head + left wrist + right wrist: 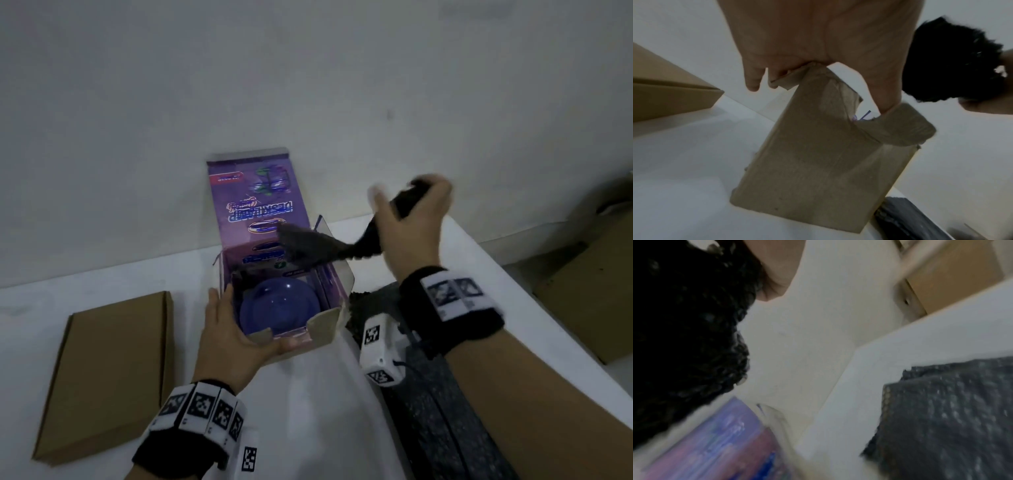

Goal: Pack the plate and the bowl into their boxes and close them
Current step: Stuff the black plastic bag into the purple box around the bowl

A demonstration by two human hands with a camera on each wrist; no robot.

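Bubble wrap (329,245), dark and crumpled, is hanging from your right hand (409,219), which is gripping it above the purple box (274,274). Your left hand (233,334) is holding that box's near corner, fingers curled over its edge. A blue bowl (277,306) is sitting inside, upside down. The flat brown box (109,373) is lying closed, left on the table (308,411).

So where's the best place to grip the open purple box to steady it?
Grip the purple box at its near left corner, from the person's side, as the left hand does: its lid stands open at the back, and the bowl fills the inside.
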